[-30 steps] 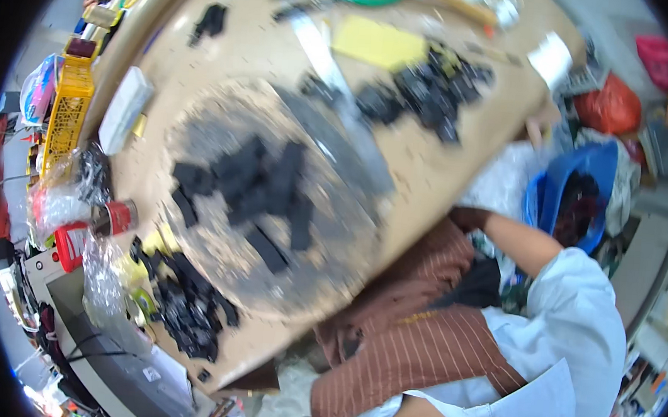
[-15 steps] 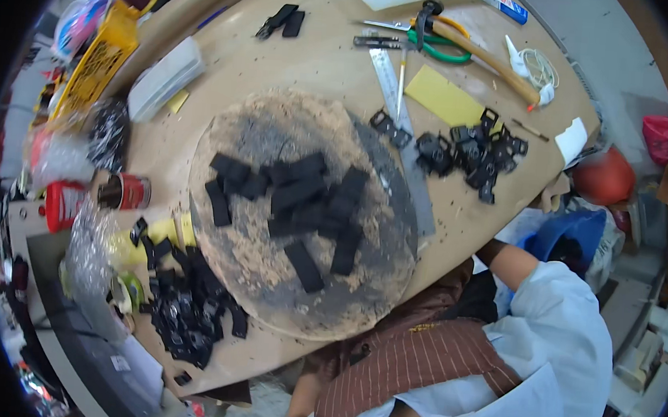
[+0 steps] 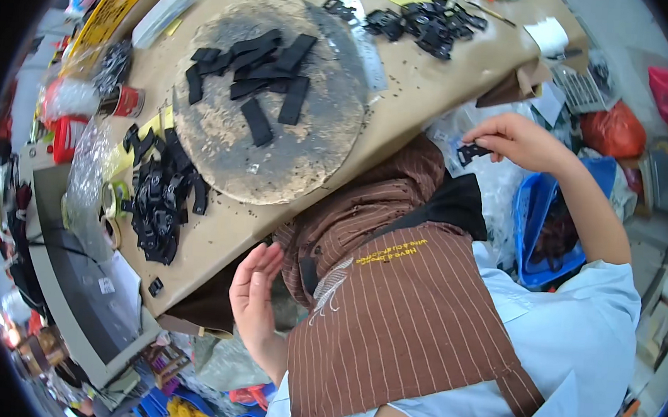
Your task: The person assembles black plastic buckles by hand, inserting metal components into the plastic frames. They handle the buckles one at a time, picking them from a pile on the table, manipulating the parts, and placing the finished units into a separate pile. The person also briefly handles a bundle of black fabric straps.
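Note:
Off the table's right side, my right hand [image 3: 518,140] pinches a small black plastic buckle [image 3: 473,153] between thumb and fingertips. My left hand [image 3: 253,292] is raised near the table's front edge, its fingers stretched out and nothing in it. Ahead of me lies a round worn block [image 3: 307,156], with several short black webbing strips [image 3: 256,121] spread across its top. Left of the block is a heap of black straps and buckles [image 3: 158,204]. More black buckles [image 3: 428,25] are piled beyond the block, to the right.
A metal ruler [image 3: 371,60] lies beside the block. At right, a blue bin [image 3: 528,230] and a red bag [image 3: 614,129] stand below table height. Tape rolls [image 3: 108,220], a red tin [image 3: 130,102] and an old grey monitor [image 3: 74,268] crowd the left side.
My right hand has come into view with a black buckle in it. My left hand has risen into view beside the apron. The view has shifted down toward my lap.

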The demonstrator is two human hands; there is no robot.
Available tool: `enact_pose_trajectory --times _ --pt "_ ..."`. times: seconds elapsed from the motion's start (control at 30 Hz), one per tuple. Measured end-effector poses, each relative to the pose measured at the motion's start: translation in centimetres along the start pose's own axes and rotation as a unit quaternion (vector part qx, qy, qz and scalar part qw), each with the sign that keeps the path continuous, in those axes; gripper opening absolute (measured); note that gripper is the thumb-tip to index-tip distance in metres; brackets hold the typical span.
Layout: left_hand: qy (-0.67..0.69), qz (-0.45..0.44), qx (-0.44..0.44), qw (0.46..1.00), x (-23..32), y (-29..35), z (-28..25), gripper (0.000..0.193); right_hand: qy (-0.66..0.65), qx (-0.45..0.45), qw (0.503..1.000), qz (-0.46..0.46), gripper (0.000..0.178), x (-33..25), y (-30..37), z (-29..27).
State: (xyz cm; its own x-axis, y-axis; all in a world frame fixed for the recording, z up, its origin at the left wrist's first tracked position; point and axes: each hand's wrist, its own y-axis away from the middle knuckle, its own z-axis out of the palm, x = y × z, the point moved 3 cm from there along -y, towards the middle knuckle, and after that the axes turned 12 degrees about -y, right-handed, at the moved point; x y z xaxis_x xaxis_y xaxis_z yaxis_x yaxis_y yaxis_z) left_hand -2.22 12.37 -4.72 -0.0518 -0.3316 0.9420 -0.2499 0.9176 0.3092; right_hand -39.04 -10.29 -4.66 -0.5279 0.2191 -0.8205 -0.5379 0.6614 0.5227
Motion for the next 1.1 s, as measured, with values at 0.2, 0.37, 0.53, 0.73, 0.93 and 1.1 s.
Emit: enact_pose_trajectory --times 0.2,0.37,0.53,0.73,0.93,1.1 --pt "0.081 -0.038 -0.245 0.965 5.7 -4.5 10.1 0.064 -0.12 -0.08 0.977 -0.159 0.009 -6.6 0.1 6.2" --pt "-0.018 -0.05 -0.187 0.981 5.6 -6.4 10.5 0.037 -0.1 -0.046 0.944 -0.311 0.014 -8.7 -2.0 7.8" --pt "0.056 -0.023 -0.124 0.99 4.6 -6.7 9.5 0.018 -0.071 -0.125 0.922 -0.359 0.025 -9.8 -2.3 8.6" --pt "0.092 -0.031 -0.057 0.994 3.8 -7.0 8.1 0.016 -0.004 -0.13 0.889 -0.439 0.029 -11.2 -4.0 9.8" --pt "0.017 0.003 -0.026 1.0 4.5 -7.1 7.2 0.013 -0.011 -0.163 0.867 -0.471 0.024 -12.6 -4.4 10.5" --pt "-0.03 0.0 0.017 0.999 5.2 -7.7 6.9 0.013 0.022 -0.126 0.854 -0.505 0.015 -12.8 -5.0 10.8"
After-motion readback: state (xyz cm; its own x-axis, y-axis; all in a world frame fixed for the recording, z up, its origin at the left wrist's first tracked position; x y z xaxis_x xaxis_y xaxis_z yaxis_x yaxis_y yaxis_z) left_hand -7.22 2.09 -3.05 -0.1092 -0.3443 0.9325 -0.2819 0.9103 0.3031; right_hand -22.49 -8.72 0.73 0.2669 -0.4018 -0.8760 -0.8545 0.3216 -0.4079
